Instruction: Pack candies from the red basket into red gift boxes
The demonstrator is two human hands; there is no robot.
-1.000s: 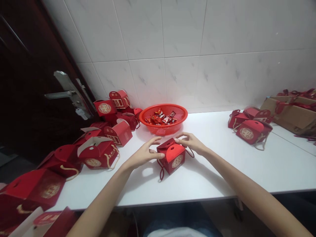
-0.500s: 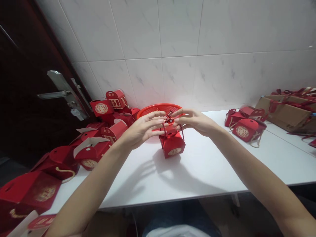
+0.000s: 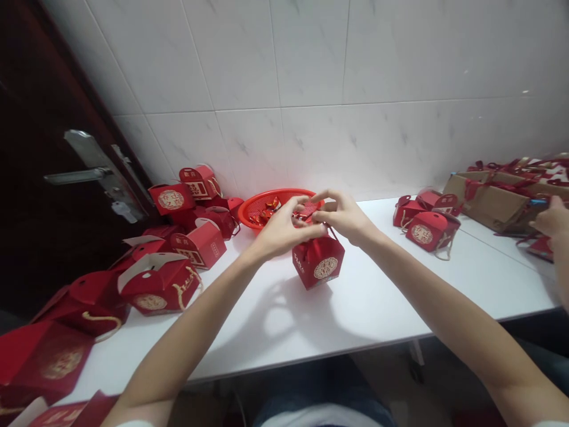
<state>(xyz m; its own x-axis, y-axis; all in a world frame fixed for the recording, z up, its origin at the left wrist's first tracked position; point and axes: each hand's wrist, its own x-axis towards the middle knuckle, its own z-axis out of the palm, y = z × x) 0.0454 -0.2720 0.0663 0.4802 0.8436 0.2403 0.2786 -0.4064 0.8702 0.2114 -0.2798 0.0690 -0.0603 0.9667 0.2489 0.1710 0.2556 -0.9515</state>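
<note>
A red candy box (image 3: 317, 261) with a round gold emblem is in front of me, a little tilted. My left hand (image 3: 287, 228) is closed at the top left of the box, its thumb lying along the upper edge. On the other side my right hand (image 3: 342, 216) has bent fingers on the top flaps and the dark red cord handle. My fingers partly hide the flaps. Close behind is an orange-red plastic basket (image 3: 262, 198) with shiny red wrapped sweets (image 3: 270, 209) in it.
Many red boxes (image 3: 162, 284), some with open lids, crowd the table's left side by a dark door (image 3: 26, 237). Several closed red boxes (image 3: 422, 228) stand at right. Farther right are brown gift bags (image 3: 493, 201) and another person's hand (image 3: 553, 219). A tiled wall (image 3: 400, 148) borders the back.
My hands have gone from spread fingers above the box to closing on its top. The box is turned and tilted, and sweets now show in the basket. Another person's hand has appeared at right.
</note>
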